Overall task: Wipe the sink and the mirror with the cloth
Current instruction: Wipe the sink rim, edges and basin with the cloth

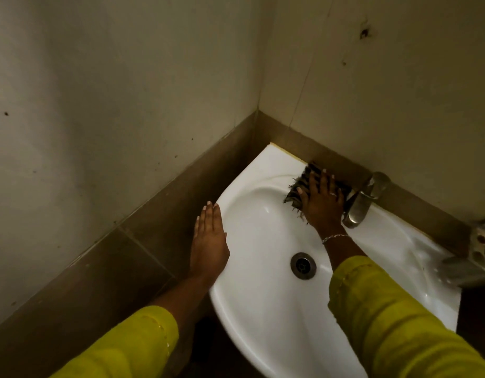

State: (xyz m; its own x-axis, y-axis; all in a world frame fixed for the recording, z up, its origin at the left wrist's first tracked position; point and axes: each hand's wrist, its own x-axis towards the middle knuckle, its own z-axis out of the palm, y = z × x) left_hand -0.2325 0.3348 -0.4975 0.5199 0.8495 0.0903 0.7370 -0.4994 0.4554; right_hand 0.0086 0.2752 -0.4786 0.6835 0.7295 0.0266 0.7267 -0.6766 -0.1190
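A white ceramic sink (263, 309) fills the lower middle, fixed against a tiled wall corner, with a metal drain (303, 265) in its bowl. My right hand (322, 200) lies flat with spread fingers on a dark striped cloth (297, 190), pressing it onto the back rim of the sink just left of the tap (363, 199). My left hand (208, 242) rests with straight fingers along the sink's left edge and holds nothing. No mirror is in view.
Brown tiles (143, 255) run along the base of pale walls on the left and behind the sink. A metal fitting (480, 246) juts in at the right edge. Dark floor shows below the sink.
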